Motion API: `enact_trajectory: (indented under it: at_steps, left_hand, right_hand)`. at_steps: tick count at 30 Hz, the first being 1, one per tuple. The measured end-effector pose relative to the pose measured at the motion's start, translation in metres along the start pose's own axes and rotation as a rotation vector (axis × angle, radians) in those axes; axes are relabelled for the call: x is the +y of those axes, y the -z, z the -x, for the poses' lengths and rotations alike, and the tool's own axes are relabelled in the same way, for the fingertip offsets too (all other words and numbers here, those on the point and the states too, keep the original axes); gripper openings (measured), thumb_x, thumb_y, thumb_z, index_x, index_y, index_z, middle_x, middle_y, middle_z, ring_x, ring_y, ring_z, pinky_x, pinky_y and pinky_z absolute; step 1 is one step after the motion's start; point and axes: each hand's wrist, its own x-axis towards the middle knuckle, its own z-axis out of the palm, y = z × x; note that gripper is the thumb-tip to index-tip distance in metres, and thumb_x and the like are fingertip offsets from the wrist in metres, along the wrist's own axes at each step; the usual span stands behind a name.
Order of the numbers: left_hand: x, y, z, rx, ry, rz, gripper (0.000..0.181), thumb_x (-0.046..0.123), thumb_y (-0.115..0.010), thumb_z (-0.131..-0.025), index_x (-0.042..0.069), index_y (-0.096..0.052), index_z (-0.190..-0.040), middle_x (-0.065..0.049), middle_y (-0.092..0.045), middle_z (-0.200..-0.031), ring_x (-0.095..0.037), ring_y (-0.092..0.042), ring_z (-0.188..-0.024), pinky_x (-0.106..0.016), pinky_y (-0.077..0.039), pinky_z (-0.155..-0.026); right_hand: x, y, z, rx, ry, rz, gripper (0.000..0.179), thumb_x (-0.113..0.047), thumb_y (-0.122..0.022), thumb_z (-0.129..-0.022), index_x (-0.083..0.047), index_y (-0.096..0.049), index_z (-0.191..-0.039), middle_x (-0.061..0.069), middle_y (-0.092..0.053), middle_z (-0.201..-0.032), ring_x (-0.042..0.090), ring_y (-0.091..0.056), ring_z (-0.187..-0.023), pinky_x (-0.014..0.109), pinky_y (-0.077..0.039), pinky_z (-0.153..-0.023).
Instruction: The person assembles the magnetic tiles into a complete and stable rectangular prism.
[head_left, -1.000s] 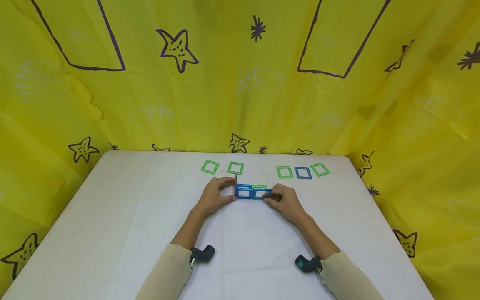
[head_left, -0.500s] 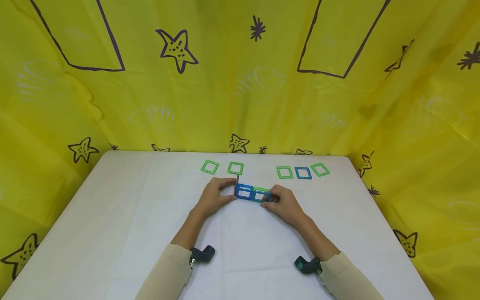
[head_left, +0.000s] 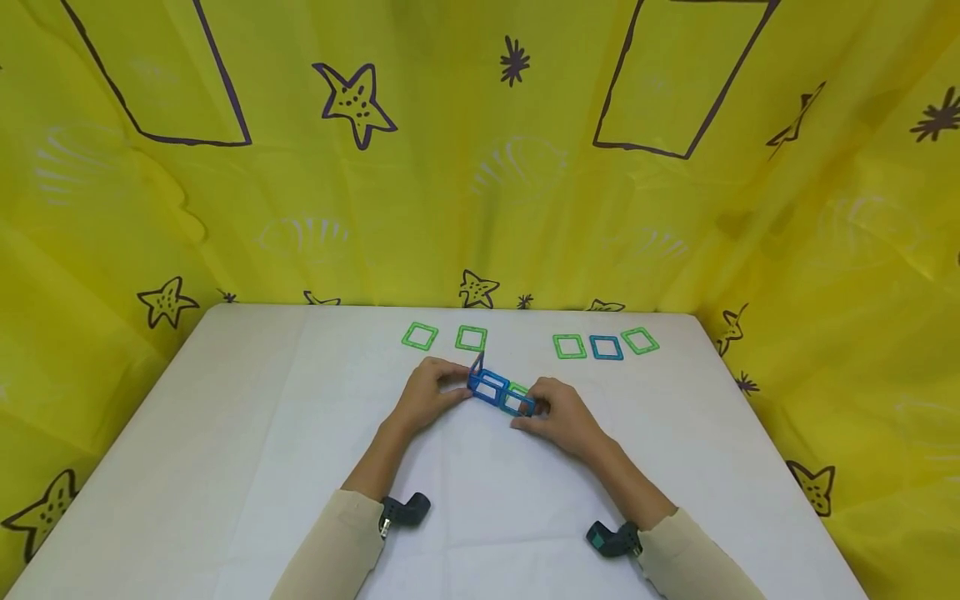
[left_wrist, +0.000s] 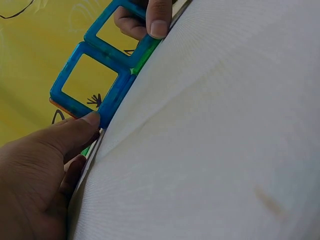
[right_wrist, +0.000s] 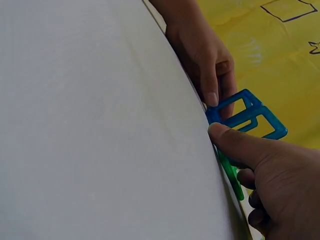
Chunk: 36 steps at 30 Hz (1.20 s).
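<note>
Several magnetic tiles, square open frames, are joined into a small build on the white table between both hands. Two blue tiles stand side by side along its near face, the left blue tile [left_wrist: 75, 102] and the right blue tile [left_wrist: 92, 36]. Behind them lie another blue tile and a green tile [right_wrist: 231, 177]. A darker tile [head_left: 477, 363] stands upright at the left end. My left hand [head_left: 431, 394] pinches the build's left end, thumb on the near lower corner. Its right end is gripped by my right hand [head_left: 561, 417], whose thumb rests low on the front.
Behind the build lie loose tiles: a green tile [head_left: 420, 336] and another green tile [head_left: 471, 337] to the left, then a green tile [head_left: 570, 347], a blue tile [head_left: 607, 347] and a green tile [head_left: 640, 340] to the right. A yellow patterned curtain [head_left: 420, 208] surrounds the table.
The build has turned, its right end swinging toward me while its left end stays nearly in place. My right hand has come slightly nearer and leftward with it; the left hand has hardly moved.
</note>
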Motion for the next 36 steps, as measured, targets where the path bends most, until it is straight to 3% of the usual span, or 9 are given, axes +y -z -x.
enact_trajectory:
  at_steps: [8,14,23,27,36]
  left_hand:
    - [-0.003,-0.001,0.0,0.02,-0.002,0.032,0.025,0.011,-0.085,-0.089,0.007,-0.08,-0.113,-0.005,-0.072,-0.114,-0.026,-0.061,-0.117,-0.045,-0.05,-0.105]
    - [-0.004,-0.001,-0.001,0.027,-0.029,0.033,0.021,0.011,-0.084,-0.09,0.01,-0.081,-0.111,-0.004,-0.074,-0.114,-0.025,-0.064,-0.115,-0.045,-0.05,-0.106]
    - [-0.005,-0.001,-0.002,0.056,-0.043,0.04,0.02,0.006,-0.082,-0.09,0.009,-0.08,-0.11,-0.003,-0.077,-0.109,-0.026,-0.068,-0.113,-0.046,-0.051,-0.105]
    - [-0.005,-0.001,-0.003,0.058,-0.044,0.041,0.02,0.006,-0.082,-0.091,0.009,-0.08,-0.111,-0.003,-0.078,-0.108,-0.026,-0.07,-0.112,-0.045,-0.052,-0.104]
    - [-0.004,-0.001,-0.003,0.061,-0.026,0.053,0.02,0.005,-0.081,-0.092,0.009,-0.081,-0.112,-0.003,-0.078,-0.111,-0.024,-0.07,-0.113,-0.042,-0.053,-0.103]
  right_hand:
    - [-0.018,-0.01,0.001,-0.062,0.043,0.085,0.031,-0.039,-0.096,-0.076,-0.023,-0.071,-0.087,-0.011,-0.057,-0.086,0.013,-0.052,-0.084,0.029,-0.05,-0.073]
    - [-0.031,-0.018,0.004,-0.089,0.087,0.121,0.038,-0.043,-0.096,-0.074,-0.019,-0.077,-0.096,-0.014,-0.057,-0.09,0.01,-0.051,-0.085,0.027,-0.048,-0.071]
    - [-0.042,-0.022,0.009,-0.16,0.168,0.068,0.038,-0.042,-0.094,-0.078,-0.019,-0.08,-0.105,-0.012,-0.062,-0.101,0.009,-0.052,-0.096,0.027,-0.051,-0.079]
    - [-0.041,-0.017,0.005,-0.131,0.206,0.064,0.039,-0.043,-0.093,-0.079,-0.021,-0.08,-0.107,-0.011,-0.063,-0.098,0.009,-0.053,-0.095,0.028,-0.051,-0.08]
    - [-0.028,0.006,-0.001,-0.031,0.157,0.015,0.037,-0.038,-0.093,-0.081,-0.018,-0.079,-0.109,-0.003,-0.065,-0.092,0.015,-0.053,-0.09,0.034,-0.049,-0.078]
